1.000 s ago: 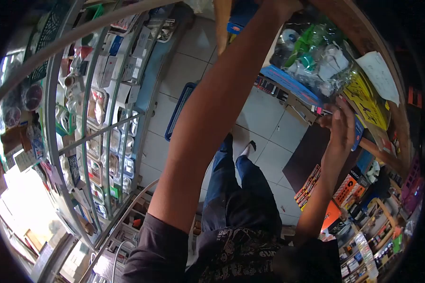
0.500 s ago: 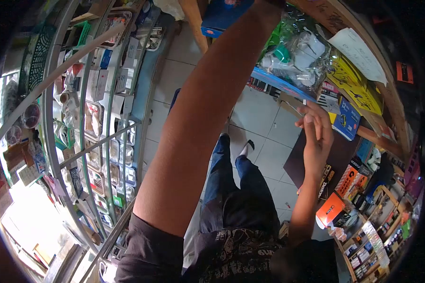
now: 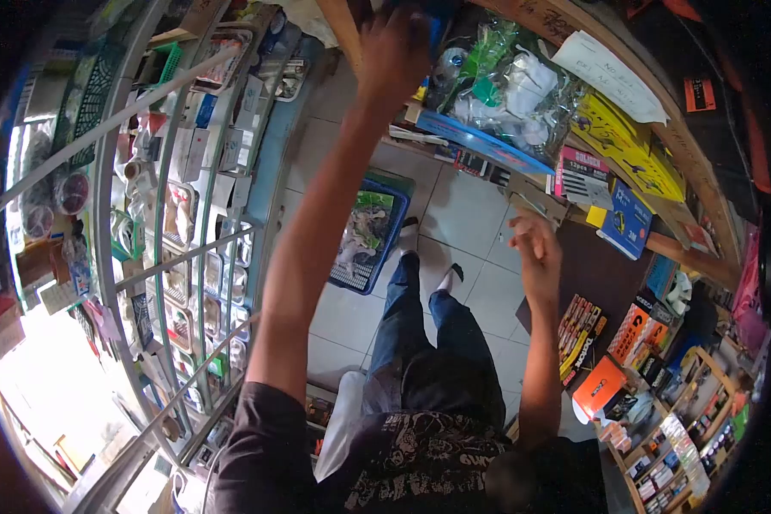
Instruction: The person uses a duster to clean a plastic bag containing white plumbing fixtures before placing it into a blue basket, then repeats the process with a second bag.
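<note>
My left hand (image 3: pixel 394 47) reaches up to the top of the view, beside a blue box (image 3: pixel 437 21) on the wooden shelf. Its fingers are dark and blurred, so any grip is hidden. Lower and to the right, my right hand (image 3: pixel 537 253) is raised with its fingers loosely bent and apart, and nothing shows in it. Near that hand is the shelf edge, where a blue tray (image 3: pixel 488 144) holds clear plastic packets (image 3: pixel 522 94) with white and green parts. A red-and-white box (image 3: pixel 581 176) and a blue-and-yellow box (image 3: pixel 624 221) stand close by.
Glass shelves (image 3: pixel 188 197) with small trays and packets line the left side. A blue basket (image 3: pixel 364 278) of packets stands on the tiled floor (image 3: pixel 330 330). Yellow boxes (image 3: pixel 630 146) fill the right shelf, with an orange box (image 3: pixel 600 387) below them.
My left hand has come down and left into view beside the blue box. My right hand has shifted slightly left and lower. The floor basket now shows from behind my left arm.
</note>
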A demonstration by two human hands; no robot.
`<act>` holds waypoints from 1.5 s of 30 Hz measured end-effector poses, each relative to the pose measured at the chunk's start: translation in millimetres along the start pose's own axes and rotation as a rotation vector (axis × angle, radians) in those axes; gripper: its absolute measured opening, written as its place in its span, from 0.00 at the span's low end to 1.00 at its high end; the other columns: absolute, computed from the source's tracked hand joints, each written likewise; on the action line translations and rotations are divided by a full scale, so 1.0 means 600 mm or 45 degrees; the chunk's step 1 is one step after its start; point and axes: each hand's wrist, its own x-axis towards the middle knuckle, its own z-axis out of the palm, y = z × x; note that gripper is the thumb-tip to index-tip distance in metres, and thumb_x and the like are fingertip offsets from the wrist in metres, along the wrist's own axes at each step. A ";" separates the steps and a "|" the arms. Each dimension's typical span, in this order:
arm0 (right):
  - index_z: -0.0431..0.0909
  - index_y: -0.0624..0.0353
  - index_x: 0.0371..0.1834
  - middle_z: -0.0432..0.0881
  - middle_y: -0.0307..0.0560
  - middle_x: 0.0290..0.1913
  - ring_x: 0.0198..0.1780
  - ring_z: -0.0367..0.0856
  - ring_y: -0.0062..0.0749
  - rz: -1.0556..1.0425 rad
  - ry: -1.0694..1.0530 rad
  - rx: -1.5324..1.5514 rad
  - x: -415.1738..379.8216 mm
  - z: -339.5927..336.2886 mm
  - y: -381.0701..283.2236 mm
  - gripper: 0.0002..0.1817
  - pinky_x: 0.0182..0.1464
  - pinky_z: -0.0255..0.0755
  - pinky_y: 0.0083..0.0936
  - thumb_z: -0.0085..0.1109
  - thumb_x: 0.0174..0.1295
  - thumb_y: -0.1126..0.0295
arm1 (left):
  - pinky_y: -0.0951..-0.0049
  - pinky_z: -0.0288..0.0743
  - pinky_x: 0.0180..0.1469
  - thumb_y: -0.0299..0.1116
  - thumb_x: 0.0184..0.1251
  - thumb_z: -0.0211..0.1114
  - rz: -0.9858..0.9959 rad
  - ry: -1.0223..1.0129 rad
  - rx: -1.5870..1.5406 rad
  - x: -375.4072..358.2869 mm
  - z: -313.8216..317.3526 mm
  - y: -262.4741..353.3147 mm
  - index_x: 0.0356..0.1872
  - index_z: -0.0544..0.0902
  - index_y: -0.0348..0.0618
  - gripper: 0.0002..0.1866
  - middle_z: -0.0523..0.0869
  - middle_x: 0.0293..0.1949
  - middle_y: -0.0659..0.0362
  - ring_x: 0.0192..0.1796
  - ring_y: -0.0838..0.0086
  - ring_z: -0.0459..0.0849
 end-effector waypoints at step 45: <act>0.80 0.61 0.42 0.81 0.41 0.42 0.46 0.77 0.22 0.681 -0.972 0.262 -0.127 0.245 0.213 0.19 0.46 0.69 0.22 0.65 0.58 0.55 | 0.74 0.77 0.40 0.31 0.63 0.67 -1.404 -0.379 -1.147 -0.757 -0.112 0.042 0.64 0.61 0.42 0.31 0.80 0.48 0.58 0.45 0.75 0.80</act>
